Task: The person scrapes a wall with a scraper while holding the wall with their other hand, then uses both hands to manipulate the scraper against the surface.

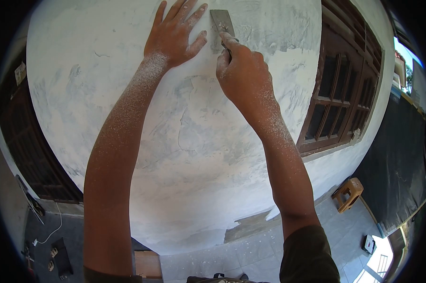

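A patchy white and grey wall (213,141) fills the middle of the view, with flaking paint and fine cracks. High on it, my right hand (243,66) is closed around the handle of a putty knife (222,21), one finger stretched along it towards the blade. The broad grey blade points up and lies against or very near the wall. Left of the knife, my left hand (177,33) rests with spread fingers on or close to the wall and holds nothing. White dust coats both hands and forearms.
Brown wooden windows (338,89) stand at the right, and a dark door (31,141) is at the left. A tan stool (348,194) stands on the tiled floor (250,252) at the wall's foot. Sandals (52,258) and a white cable (57,226) lie lower left.
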`<state>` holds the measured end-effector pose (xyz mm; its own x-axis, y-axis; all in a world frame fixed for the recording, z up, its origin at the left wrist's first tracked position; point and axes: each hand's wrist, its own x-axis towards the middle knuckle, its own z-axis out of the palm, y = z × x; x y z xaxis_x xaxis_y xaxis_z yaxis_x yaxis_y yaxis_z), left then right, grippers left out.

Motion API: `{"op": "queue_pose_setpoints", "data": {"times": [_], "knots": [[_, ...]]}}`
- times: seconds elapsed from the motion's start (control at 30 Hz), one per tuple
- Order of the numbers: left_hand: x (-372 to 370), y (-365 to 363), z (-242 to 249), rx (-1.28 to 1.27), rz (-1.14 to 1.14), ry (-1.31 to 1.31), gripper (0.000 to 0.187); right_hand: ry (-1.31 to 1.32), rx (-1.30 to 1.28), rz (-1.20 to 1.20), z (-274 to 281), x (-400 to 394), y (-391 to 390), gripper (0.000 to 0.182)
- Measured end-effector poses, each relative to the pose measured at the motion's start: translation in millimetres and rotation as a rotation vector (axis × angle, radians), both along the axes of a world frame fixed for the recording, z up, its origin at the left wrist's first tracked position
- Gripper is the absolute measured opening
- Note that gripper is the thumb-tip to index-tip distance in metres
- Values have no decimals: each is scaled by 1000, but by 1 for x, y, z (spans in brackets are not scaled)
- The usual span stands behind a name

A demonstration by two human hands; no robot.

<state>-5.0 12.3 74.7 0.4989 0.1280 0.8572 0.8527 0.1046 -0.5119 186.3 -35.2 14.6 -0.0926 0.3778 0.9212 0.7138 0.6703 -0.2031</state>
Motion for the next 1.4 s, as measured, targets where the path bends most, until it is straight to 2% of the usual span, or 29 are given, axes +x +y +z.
{"op": "queue_pose_setpoints", "data": {"times": [0.1,0.17,0.3,0.47,0.57,0.67,0.77,0.97,1.07,1.17,1.27,1.4], "knots": [[-2,2,0,2,24,3,72,55,41,42,5,-6,9,39],[-3,4,1,6,45,15,72,54,100,-18,12,-12,10,39],[-2,5,0,20,67,23,72,25,18,-27,-4,-5,4,38],[-4,6,0,8,83,18,72,50,87,-12,12,-11,15,39],[-5,7,1,36,88,23,72,21,76,-12,1,-8,8,40],[-3,4,1,9,20,-5,72,-11,24,-31,-11,-8,7,41],[-3,4,1,-14,20,-2,71,48,108,-23,7,-14,15,38],[-2,4,0,26,33,12,71,21,35,-49,-11,-12,9,39],[-2,3,1,-6,-2,-12,71,66,90,18,2,-14,13,39],[-1,2,0,8,67,-2,71,34,62,-10,12,-14,10,39],[-1,4,0,23,63,4,70,20,15,-10,-5,-10,4,39],[-3,2,1,-8,13,-17,69,39,41,-4,5,-11,9,39]]}}
